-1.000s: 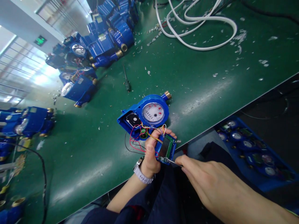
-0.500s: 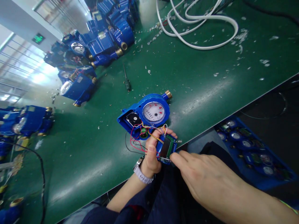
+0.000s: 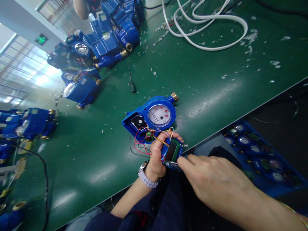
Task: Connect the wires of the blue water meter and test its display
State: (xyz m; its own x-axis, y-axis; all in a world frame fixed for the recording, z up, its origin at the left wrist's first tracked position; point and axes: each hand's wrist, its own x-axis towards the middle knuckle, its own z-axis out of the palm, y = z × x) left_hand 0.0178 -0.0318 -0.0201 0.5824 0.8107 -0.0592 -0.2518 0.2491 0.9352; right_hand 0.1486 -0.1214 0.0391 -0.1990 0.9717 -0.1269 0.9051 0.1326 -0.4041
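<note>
My left hand (image 3: 157,157) is closed round a small circuit board (image 3: 172,152) with a dark display, set in a blue plastic cover. Thin red, black, yellow and white wires run from it to an opened blue water meter (image 3: 159,115) lying on the bench, its dial facing up. At the board's lower edge, my right hand (image 3: 204,175) has its fingers pinched together; a thin silvery piece shows at the fingertips, its kind too small to tell. A small metal spring (image 3: 184,145) sticks out from the board's right side.
Beyond the meter lies a thin screwdriver (image 3: 132,84) on the green bench (image 3: 211,77). Blue meters (image 3: 106,38) are heaped at the upper left, with a white cable (image 3: 216,48) at the back. A blue crate (image 3: 271,189) of meters stands below right. Another person's hand (image 3: 81,9) shows at the top.
Another person's hand has come into view at the top left. My hands, the board and the meter hold nearly the same positions; the whole view has shifted slightly.
</note>
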